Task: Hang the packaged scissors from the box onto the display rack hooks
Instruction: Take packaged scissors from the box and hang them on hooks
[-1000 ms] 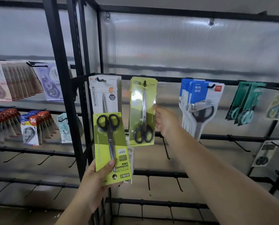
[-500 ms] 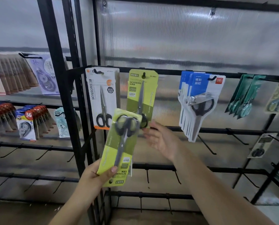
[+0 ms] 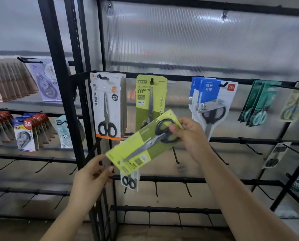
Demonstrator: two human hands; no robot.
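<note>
A lime-green scissors pack is held slantwise in front of the black display rack, its handle end up to the right and its blade end down to the left. The right hand pinches the upper end, thumb across the black handles; the left hand has fingers and thumb at the lower corner, though how firmly it grips is hard to tell. Behind the tilted pack an identical green scissors card hangs from a hook on the top rail, its lower part covered. Just left of it hangs a stack of white-and-orange scissors cards; to the right, a bunch of blue-and-white scissors packs, then teal-handled scissors packs. A small scissors card hangs below the held pack, partly hidden by it. Bare hooks line the lower rails. The neighbouring bay on the left carries correction tape packs.
</note>
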